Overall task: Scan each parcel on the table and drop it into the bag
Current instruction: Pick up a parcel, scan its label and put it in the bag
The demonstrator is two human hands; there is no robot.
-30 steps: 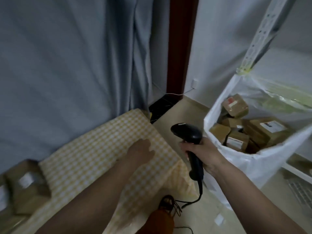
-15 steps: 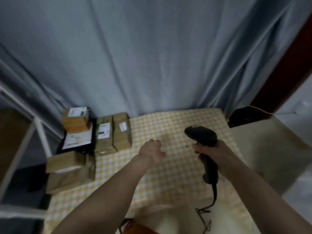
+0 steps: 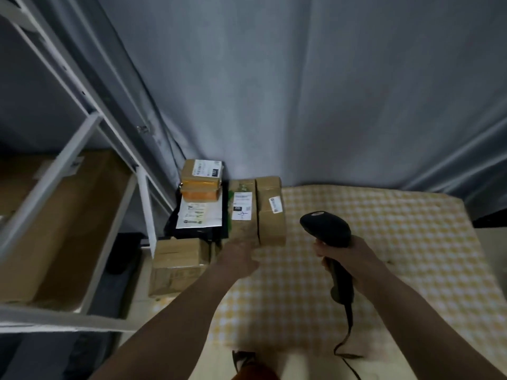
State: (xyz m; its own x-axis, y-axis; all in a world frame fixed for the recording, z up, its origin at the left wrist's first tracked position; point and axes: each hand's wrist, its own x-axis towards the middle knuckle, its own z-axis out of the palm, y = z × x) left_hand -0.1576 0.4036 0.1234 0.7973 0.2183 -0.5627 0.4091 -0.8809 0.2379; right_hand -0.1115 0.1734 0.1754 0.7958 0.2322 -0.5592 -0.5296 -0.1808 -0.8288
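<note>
Just left of the frame's centre, the left hand (image 3: pixel 241 256) reaches to the near end of a long cardboard parcel (image 3: pixel 242 215) with a white shipping label on top. The fingers are at or over that end, but blur hides whether they are curled round it, so I cannot tell the grip. Touching its right side lies a 2nd long cardboard parcel (image 3: pixel 271 212). Further left, a small orange-taped box (image 3: pixel 201 185) sits on a black mailer bag (image 3: pixel 197 215), and 1 more carton (image 3: pixel 178 266) lies nearer the camera.

The right hand (image 3: pixel 351 259), right of centre, is wrapped round the handle of a black barcode scanner (image 3: pixel 327 231), head pointing up the frame over the yellow checked tablecloth (image 3: pixel 384 242).

The labelled parcel looks stiff, light and taped smooth. Best taken across its narrow width near the near end, label kept upward for the scanner. The bag is out of view.
</note>
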